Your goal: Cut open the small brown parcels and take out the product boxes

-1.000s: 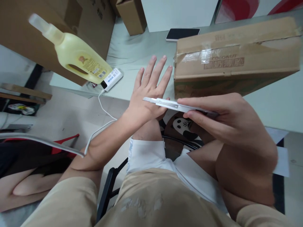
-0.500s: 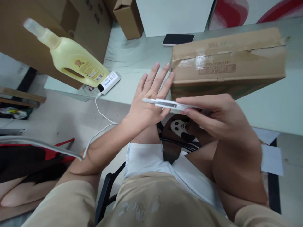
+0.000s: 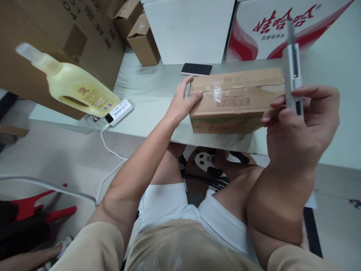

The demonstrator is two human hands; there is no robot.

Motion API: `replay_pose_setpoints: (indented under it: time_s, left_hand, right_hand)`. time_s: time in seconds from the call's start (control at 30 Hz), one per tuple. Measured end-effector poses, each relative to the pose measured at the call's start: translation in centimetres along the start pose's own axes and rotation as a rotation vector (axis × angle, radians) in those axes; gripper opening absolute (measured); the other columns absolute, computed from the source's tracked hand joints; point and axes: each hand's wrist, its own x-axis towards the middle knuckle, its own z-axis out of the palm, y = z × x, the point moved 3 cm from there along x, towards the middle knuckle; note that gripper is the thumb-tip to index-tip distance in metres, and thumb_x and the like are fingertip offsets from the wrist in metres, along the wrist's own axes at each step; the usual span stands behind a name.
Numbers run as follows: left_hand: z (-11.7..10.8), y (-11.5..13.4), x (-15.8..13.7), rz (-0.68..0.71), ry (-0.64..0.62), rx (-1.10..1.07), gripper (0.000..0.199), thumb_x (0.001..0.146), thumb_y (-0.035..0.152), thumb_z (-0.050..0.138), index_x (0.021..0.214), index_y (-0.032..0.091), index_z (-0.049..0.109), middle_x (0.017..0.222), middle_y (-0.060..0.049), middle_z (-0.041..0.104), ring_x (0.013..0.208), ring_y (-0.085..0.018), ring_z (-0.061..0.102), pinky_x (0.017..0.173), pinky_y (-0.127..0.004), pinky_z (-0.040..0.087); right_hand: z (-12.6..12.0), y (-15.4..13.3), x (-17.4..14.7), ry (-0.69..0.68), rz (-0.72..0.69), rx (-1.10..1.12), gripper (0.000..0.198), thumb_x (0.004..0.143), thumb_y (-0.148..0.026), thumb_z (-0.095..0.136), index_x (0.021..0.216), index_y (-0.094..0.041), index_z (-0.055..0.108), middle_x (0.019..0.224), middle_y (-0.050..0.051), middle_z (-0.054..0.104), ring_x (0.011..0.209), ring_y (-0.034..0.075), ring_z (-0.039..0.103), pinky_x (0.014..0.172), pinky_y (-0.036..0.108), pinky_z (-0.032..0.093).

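**A:** Head camera, looking down over my lap: what is each hand doing?

**B:** My left hand [image 3: 180, 101] rests on the left end of a taped cardboard box [image 3: 237, 99], fingers spread over its top corner and thumb against the side, loosely bracing it, not closed around it. The box lies flat near the front edge of the pale worktop [image 3: 152, 113], straight ahead of me. My right hand [image 3: 299, 128] is raised to the right of the box, clear of it, and clenched around a slim grey utility knife [image 3: 293, 67]. The knife stands nearly upright, its tip pointing up and away from me. I cannot tell how far the blade is out.

**A:** How would I do this step well?

**B:** I judge the box needs steadying while the knife comes to the tape. Hold the left hand on the far end, fingers off the tape line along the top. Bring the blade down shallow, cutting away from the bracing hand.

**A:** What else is around?

**B:** A yellow bottle [image 3: 76, 90] sits at the left, just beside a white power bank [image 3: 120, 111] with a trailing cable. A dark phone [image 3: 196, 69] lies behind the box. Larger cartons stand at the back.
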Motion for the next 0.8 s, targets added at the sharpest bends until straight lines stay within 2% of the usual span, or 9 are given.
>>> replay_pose_setpoints:
  time_s: [0.1, 0.17, 0.23, 0.27, 0.37, 0.47, 0.57, 0.7, 0.8]
  left_hand:
    - [2.1, -1.4, 0.4, 0.008, 0.010, -0.079, 0.073, 0.101, 0.063, 0.033, 0.164, 0.032, 0.012, 0.154, -0.013, 0.053, 0.141, -0.028, 0.054, 0.119, -0.050, 0.041]
    - [2.5, -0.9, -0.6, 0.013, 0.027, -0.087, 0.076, 0.101, 0.063, 0.034, 0.165, 0.034, 0.003, 0.158, -0.013, 0.049, 0.141, -0.027, 0.054, 0.118, -0.048, 0.042]
    - [2.4, 0.3, -2.0, 0.010, 0.028, -0.096, 0.080, 0.101, 0.064, 0.033, 0.164, 0.037, -0.006, 0.164, -0.012, 0.041, 0.143, -0.025, 0.052, 0.118, -0.046, 0.043]
    - [2.2, 1.0, -2.7, 0.010, 0.021, -0.106, 0.081, 0.100, 0.065, 0.033, 0.163, 0.038, -0.011, 0.166, -0.012, 0.037, 0.144, -0.025, 0.051, 0.118, -0.045, 0.043]
    - [2.1, 2.6, -4.2, 0.044, -0.008, -0.145, 0.088, 0.098, 0.069, 0.033, 0.161, 0.036, -0.019, 0.171, -0.012, 0.026, 0.149, -0.026, 0.046, 0.118, -0.044, 0.044]
    - [2.2, 3.3, -4.8, 0.096, -0.019, -0.154, 0.096, 0.095, 0.072, 0.037, 0.161, 0.033, -0.020, 0.172, -0.014, 0.024, 0.151, -0.030, 0.043, 0.120, -0.046, 0.042]
    - [2.3, 3.4, -4.9, 0.101, -0.018, -0.151, 0.099, 0.093, 0.077, 0.035, 0.162, 0.032, -0.020, 0.172, -0.014, 0.022, 0.152, -0.031, 0.041, 0.121, -0.048, 0.041]
    - [2.2, 3.6, -5.0, 0.063, -0.032, -0.223, 0.105, 0.087, 0.087, 0.032, 0.163, 0.030, -0.013, 0.173, -0.011, 0.022, 0.153, -0.032, 0.038, 0.122, -0.045, 0.042]
    - [2.2, 3.9, -5.2, 0.073, -0.032, -0.225, 0.103, 0.089, 0.084, 0.034, 0.162, 0.030, -0.015, 0.173, -0.014, 0.019, 0.155, -0.031, 0.037, 0.122, -0.046, 0.040]
  right_hand:
    - [0.0, -0.6, 0.0, 0.002, -0.075, 0.134, 0.034, 0.069, -0.047, 0.086, 0.078, -0.026, 0.061, 0.069, -0.002, 0.049, 0.056, 0.012, 0.047, 0.048, 0.027, 0.042]
    - [-0.3, -0.9, -0.2, 0.095, -0.134, 0.151, 0.033, 0.074, -0.048, 0.085, 0.073, -0.025, 0.062, 0.066, -0.004, 0.043, 0.049, 0.009, 0.041, 0.042, 0.025, 0.037]
    - [-0.3, -1.0, -0.5, 0.074, -0.116, 0.122, 0.024, 0.082, -0.046, 0.079, 0.079, -0.026, 0.065, 0.067, -0.005, 0.048, 0.043, 0.007, 0.040, 0.039, 0.025, 0.040]
    - [-0.2, -1.0, -0.7, -0.009, -0.071, 0.114, 0.020, 0.086, -0.045, 0.075, 0.089, -0.028, 0.067, 0.070, -0.005, 0.056, 0.045, 0.009, 0.048, 0.041, 0.025, 0.046]
    - [0.6, -1.3, -1.3, -0.389, 0.028, 0.060, 0.022, 0.095, -0.039, 0.066, 0.114, -0.029, 0.066, 0.087, 0.000, 0.074, 0.066, 0.016, 0.071, 0.059, 0.030, 0.062]
    - [1.2, -2.0, -1.8, -0.591, -0.040, -0.148, 0.013, 0.094, -0.035, 0.066, 0.102, -0.027, 0.072, 0.085, 0.002, 0.076, 0.071, 0.017, 0.072, 0.061, 0.029, 0.059]
    - [1.6, -2.3, -1.8, -0.552, -0.101, -0.269, 0.016, 0.093, -0.038, 0.064, 0.087, -0.027, 0.074, 0.070, 0.001, 0.071, 0.060, 0.016, 0.066, 0.054, 0.028, 0.053]
    - [2.2, -2.3, -2.1, -0.499, -0.055, -0.266, 0.013, 0.084, -0.024, 0.068, 0.096, -0.027, 0.072, 0.068, -0.003, 0.069, 0.052, 0.012, 0.057, 0.048, 0.026, 0.045]
    - [2.4, -2.4, -2.1, -0.531, -0.023, -0.327, 0.013, 0.079, -0.017, 0.068, 0.089, -0.026, 0.070, 0.064, -0.004, 0.065, 0.047, 0.010, 0.049, 0.046, 0.026, 0.041]
